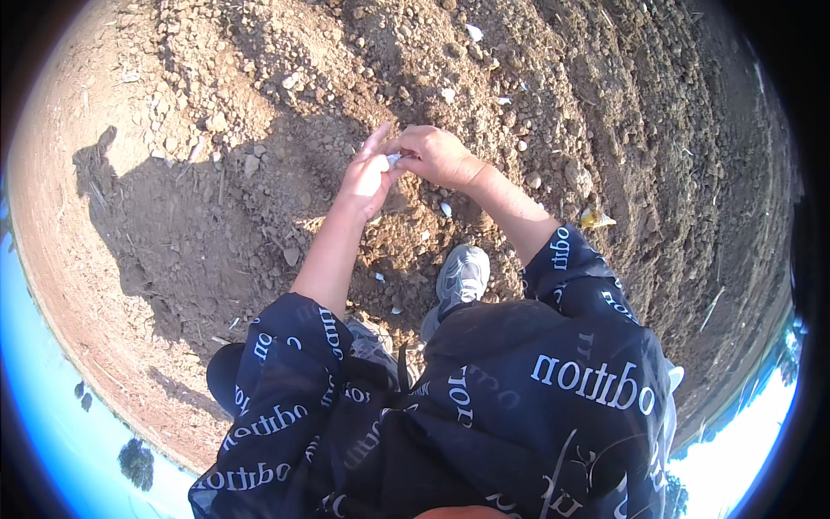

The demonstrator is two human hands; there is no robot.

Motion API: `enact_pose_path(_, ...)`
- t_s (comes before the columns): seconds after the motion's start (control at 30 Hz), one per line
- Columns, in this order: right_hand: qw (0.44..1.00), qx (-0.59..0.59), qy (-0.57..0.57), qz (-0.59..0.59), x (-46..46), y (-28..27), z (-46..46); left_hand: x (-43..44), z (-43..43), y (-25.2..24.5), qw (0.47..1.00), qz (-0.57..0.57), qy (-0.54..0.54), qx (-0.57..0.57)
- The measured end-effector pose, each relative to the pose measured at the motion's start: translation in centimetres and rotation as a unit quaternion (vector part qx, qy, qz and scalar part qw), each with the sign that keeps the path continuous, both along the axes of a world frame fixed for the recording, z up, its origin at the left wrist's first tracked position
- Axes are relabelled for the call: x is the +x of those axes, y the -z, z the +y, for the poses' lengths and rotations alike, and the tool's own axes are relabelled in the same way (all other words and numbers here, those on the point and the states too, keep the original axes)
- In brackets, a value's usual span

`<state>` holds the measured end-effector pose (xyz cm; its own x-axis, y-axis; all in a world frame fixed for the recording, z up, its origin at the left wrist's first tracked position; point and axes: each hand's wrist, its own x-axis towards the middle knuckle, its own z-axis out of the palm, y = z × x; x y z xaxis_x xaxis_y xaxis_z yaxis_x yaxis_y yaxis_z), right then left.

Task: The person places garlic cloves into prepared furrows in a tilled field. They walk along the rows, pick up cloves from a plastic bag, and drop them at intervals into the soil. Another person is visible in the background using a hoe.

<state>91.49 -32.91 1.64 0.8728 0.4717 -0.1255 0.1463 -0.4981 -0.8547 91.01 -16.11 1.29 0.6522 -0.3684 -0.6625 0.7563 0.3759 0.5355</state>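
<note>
Both of my hands meet over the soil in the upper middle of the head view. My left hand (368, 178) is turned partly palm up, its fingers near a small whitish piece (393, 159), which looks like a garlic clove. My right hand (439, 156) reaches in from the right and pinches that piece between thumb and fingers. Whether the left fingers also grip it is hard to see. Below the hands, a similar pale clove-like piece (446, 209) lies on the loose brown soil (405, 240). Another whitish piece (474, 32) rests farther up on the ground.
A grey sneaker (463, 276) stands on the soil below the hands, with the other shoe (373, 344) to its left. Clods and stones lie around, including a larger stone (578, 178). A yellowish scrap (595, 218) lies at the right. Ridged soil extends to the right.
</note>
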Motion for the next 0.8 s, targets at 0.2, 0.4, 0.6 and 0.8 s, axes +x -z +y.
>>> enact_pose_path(0.2, 0.993, -0.065, 0.102, 0.007, 2.2, 1.8, 0.7, 1.1, 0.5, -1.0, 0.997, 0.003, -0.022, 0.069)
enact_pose_path(0.4, 0.918, -0.383, -0.004, -0.099, 6.2, 7.0, 3.1, 1.4, 5.0, -4.0, 0.99, 0.0, -0.048, 0.132)
enact_pose_path(0.6, 0.919, -0.365, -0.042, -0.142, 5.8, 7.9, 4.0, 1.8, 9.9, -6.7, 0.975, -0.026, 0.044, 0.217)
enact_pose_path(0.8, 0.944, -0.314, 0.063, 0.077, 5.8, -1.9, 2.3, -2.9, 16.5, -21.1, 0.875, -0.139, 0.317, 0.338)
